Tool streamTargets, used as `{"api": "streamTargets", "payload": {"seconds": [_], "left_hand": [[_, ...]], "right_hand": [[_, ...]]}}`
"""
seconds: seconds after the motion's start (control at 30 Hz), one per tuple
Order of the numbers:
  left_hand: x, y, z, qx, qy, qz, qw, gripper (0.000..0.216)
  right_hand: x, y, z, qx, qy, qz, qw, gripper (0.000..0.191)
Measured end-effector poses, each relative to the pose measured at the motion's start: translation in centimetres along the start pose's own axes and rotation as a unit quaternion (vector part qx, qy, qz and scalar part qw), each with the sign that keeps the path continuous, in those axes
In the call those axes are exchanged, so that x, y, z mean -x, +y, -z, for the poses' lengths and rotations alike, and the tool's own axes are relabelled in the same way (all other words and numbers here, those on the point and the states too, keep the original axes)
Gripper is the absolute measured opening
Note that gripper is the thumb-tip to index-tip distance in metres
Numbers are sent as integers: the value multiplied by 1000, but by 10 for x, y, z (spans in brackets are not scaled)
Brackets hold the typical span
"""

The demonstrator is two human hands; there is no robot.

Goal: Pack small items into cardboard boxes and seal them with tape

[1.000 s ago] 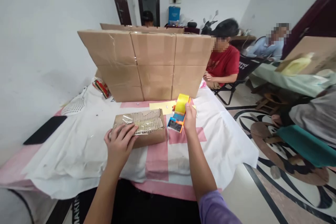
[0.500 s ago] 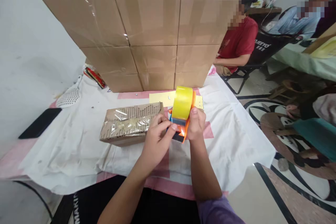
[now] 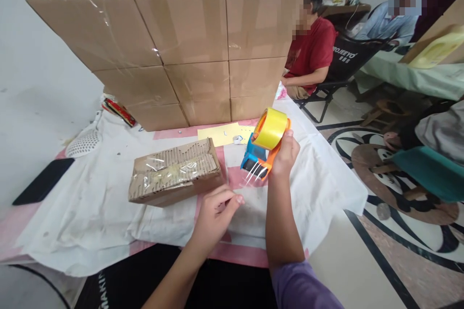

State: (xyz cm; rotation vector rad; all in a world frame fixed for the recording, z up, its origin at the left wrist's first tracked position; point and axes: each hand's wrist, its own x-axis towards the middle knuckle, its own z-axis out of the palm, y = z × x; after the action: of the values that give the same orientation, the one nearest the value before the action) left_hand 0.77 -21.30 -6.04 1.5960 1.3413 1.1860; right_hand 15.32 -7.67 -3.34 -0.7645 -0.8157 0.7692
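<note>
My right hand [image 3: 284, 157] grips an orange and blue tape dispenser [image 3: 259, 154] with a yellow roll of tape [image 3: 271, 128], held tilted above the white cloth. A strip of clear tape [image 3: 248, 181] stretches from the dispenser down to my left hand [image 3: 215, 215], whose fingers pinch its free end. A small cardboard box [image 3: 176, 174] with torn corrugated top and clear tape on it lies on the cloth just left of both hands.
A wall of stacked cardboard boxes [image 3: 188, 58] stands behind. A yellow paper [image 3: 221, 133], a black phone [image 3: 41, 181] and a white mesh object [image 3: 84, 141] lie on the table [image 3: 108, 222]. Other people [image 3: 311, 58] sit at the right.
My left hand left the box, reached the dispenser and pulled a strip of tape toward me. My right hand lifted and tilted the dispenser to the right.
</note>
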Motion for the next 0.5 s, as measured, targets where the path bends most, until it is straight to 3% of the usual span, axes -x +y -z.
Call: {"api": "streamTargets", "payload": {"seconds": [0.17, 0.27, 0.37, 0.5], "left_hand": [[3, -7, -4, 31, -43, 93, 994, 36], [3, -11, -7, 30, -32, 87, 995, 35], [1, -12, -7, -17, -2, 29, 999, 34], [10, 11, -1, -156, 28, -146, 977, 28]], "right_hand": [[9, -10, -4, -23, -16, -18, 999, 47], [13, -13, -7, -38, -27, -32, 998, 48], [17, -23, -12, -34, -71, -73, 994, 53], [31, -57, -8, -20, -161, -111, 980, 58]]}}
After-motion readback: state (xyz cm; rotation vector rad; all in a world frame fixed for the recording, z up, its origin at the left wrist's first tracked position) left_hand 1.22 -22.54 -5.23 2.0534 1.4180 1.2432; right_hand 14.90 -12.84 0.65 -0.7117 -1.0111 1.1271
